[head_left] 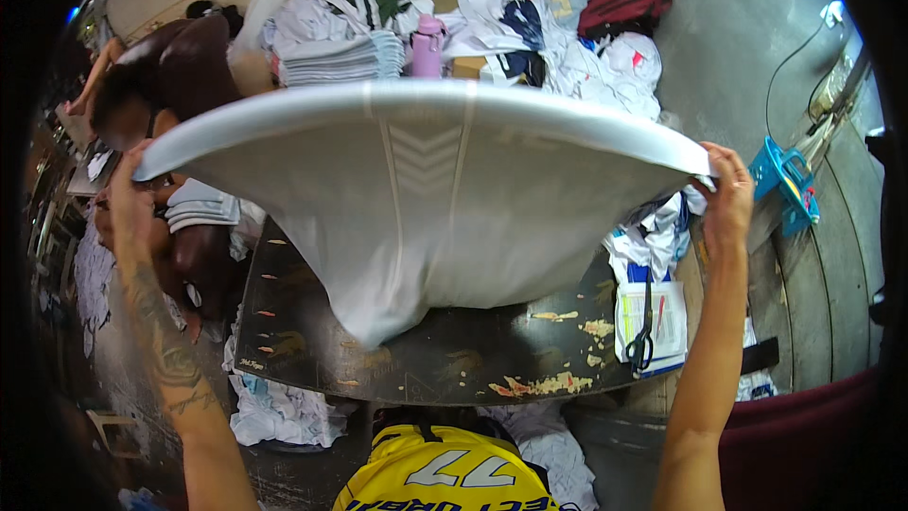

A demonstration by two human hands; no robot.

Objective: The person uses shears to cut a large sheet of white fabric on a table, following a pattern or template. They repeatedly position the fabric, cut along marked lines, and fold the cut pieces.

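Observation:
A white garment (pixel 426 218) with a chevron pattern down its middle hangs stretched wide in front of me over the dark worn table (pixel 426 369), its body sagging in folds toward the tabletop. My left hand (pixel 133 185) grips the garment's top corner at the left, and my right hand (pixel 726 191) grips the other top corner at the right. Behind it are a stack of pale folded fabric (pixel 336 66) and a pink bottle (pixel 427 45). Scissors (pixel 644 331) lie on papers (pixel 667 312) at the table's right.
A seated co-worker (pixel 128 99) is at the left, beside folded cloths (pixel 199 203). Piles of clothing (pixel 605 76) and a maroon bag (pixel 624 5) are at the back. A blue basket (pixel 787 185) is at the right. Fabric (pixel 279 416) lies beneath the table's front edge.

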